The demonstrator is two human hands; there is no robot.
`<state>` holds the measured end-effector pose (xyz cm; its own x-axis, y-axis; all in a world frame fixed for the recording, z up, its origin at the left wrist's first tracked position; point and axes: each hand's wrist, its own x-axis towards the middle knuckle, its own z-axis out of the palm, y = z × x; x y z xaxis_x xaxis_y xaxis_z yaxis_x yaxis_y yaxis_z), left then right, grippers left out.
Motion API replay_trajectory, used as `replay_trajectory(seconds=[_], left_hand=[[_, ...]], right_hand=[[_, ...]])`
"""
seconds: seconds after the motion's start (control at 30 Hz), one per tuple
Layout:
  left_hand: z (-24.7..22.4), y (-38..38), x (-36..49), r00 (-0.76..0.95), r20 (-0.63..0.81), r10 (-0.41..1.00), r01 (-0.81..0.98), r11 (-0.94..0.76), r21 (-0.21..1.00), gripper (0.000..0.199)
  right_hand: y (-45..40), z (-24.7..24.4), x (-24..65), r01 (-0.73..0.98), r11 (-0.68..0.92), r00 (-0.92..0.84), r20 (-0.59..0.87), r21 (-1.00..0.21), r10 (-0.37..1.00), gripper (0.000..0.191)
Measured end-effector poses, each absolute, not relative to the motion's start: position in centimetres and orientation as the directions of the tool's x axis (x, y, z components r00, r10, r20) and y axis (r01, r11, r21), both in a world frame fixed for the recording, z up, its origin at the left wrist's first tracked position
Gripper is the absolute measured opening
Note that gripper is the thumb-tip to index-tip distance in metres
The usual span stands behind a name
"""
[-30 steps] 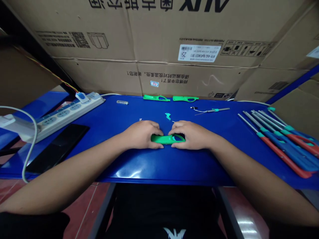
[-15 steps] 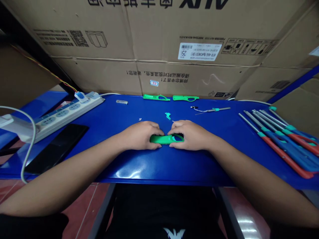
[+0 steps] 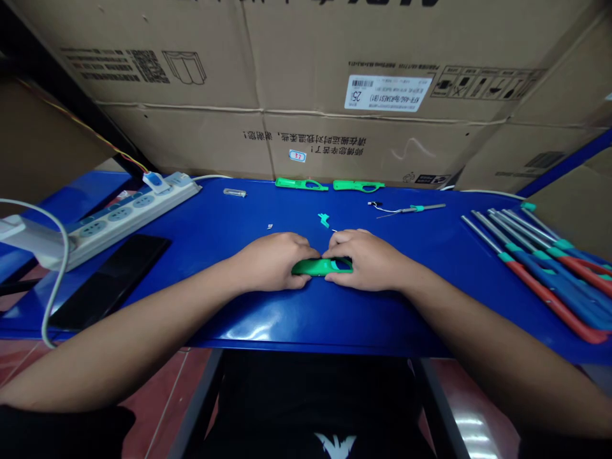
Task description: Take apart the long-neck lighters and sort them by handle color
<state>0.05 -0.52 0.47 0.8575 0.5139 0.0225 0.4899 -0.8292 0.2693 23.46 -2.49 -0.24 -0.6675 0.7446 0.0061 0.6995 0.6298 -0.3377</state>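
Note:
A green lighter handle (image 3: pixel 316 268) lies lengthwise between my two hands, low over the blue table. My left hand (image 3: pixel 270 262) pinches its left end between thumb and fingers. Its right end, with the trigger opening, is gripped by my right hand (image 3: pixel 368 260). My fingers hide parts of both ends. Just beyond the hands lies a small turquoise plastic piece (image 3: pixel 324 220), and a tiny pale part (image 3: pixel 270 226) sits to its left. Two green handle shells (image 3: pixel 301 184) (image 3: pixel 358 186) rest at the back against the cardboard.
Finished-looking long lighters (image 3: pixel 540 268) in red and blue lie in a pile at right. Nearby is a metal tube with wires (image 3: pixel 421 208). At left are a power strip (image 3: pixel 119 213), a black phone (image 3: pixel 109 280) and a clear small piece (image 3: pixel 234 192). A cardboard wall (image 3: pixel 306 83) closes the back.
My left hand's fingers have slid slightly right along the green handle, nearer my right hand. Both hands still hold it. The whole view has shifted a little.

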Motion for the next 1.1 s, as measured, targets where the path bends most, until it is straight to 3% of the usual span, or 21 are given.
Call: replay_trajectory(seconds=[0.23,0.43,0.57,0.67,0.77,0.87,1.1], left_hand=[[-0.1,0.5,-0.6,0.868,0.047,0.495,0.408,-0.763,0.5,0.025],[-0.2,0.4,-0.4,0.845,0.009,0.534,0.478,-0.765,0.432,0.024],[-0.1,0.4,-0.4,0.85,-0.006,0.527,0.484,-0.776,0.403,0.026],[-0.1,0.5,-0.5,0.857,-0.014,0.516,0.474,-0.776,0.415,0.028],[0.0,0.6,-0.6,0.851,-0.013,0.525,0.478,-0.765,0.432,0.029],[0.2,0.5,-0.7,0.843,-0.036,0.537,0.491,-0.741,0.458,0.03],[1.0,0.3,-1.0,0.805,-0.129,0.579,0.562,-0.673,0.481,0.032]], right_hand=[[-2.9,0.1,22.9,0.766,0.581,-0.619,-0.068,-0.276,0.783,0.029],[-2.8,-0.1,22.6,0.767,0.569,-0.613,-0.075,-0.297,0.787,0.033],[-2.2,0.7,24.0,0.727,0.559,-0.63,-0.063,-0.398,0.774,0.04],[-1.4,2.0,26.7,0.757,0.48,-0.539,-0.008,-0.444,0.842,0.03],[-1.0,3.0,29.1,0.826,0.383,-0.476,-0.148,-0.413,0.867,0.026],[-1.2,3.2,30.0,0.823,0.38,-0.531,-0.335,-0.423,0.778,0.024],[-1.9,3.2,29.1,0.806,0.482,-0.59,-0.396,-0.344,0.704,0.03]])
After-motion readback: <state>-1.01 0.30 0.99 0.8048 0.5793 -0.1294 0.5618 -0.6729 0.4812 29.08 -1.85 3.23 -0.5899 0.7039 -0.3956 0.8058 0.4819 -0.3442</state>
